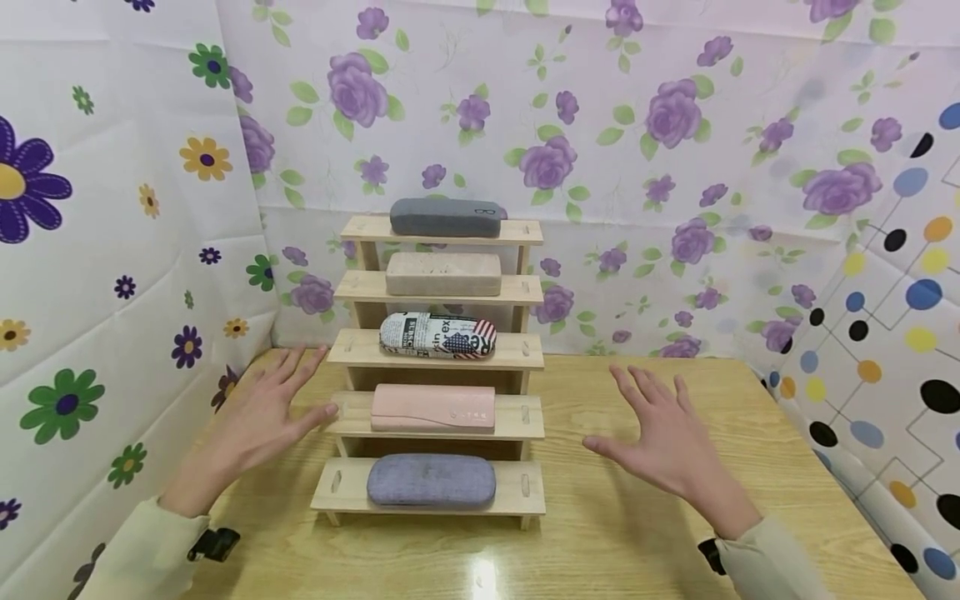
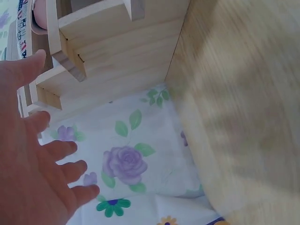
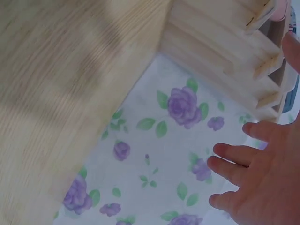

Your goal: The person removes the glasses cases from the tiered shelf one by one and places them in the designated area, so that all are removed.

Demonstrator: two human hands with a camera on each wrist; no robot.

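Note:
A stepped wooden rack (image 1: 348, 347) stands on the table with one glasses case on each tier. From top to bottom these are a dark grey case (image 1: 446, 218), a cream case (image 1: 443, 275), a newspaper-print case (image 1: 437, 336), a pink case (image 1: 433, 408) and a blue-grey fabric case (image 1: 431, 481). My left hand (image 1: 262, 408) is spread beside the rack's left side, its thumb close to the pink case's tier; whether it touches is unclear. To the right of the rack, apart from it, my right hand (image 1: 663, 437) hovers with fingers spread. Both hands hold nothing.
The rack sits on a light wood table (image 1: 600, 533). Behind it hangs a purple-rose cloth (image 1: 600, 167). A flower-print cloth (image 1: 135, 275) closes the left side, and a dotted cloth (image 1: 885, 333) the right.

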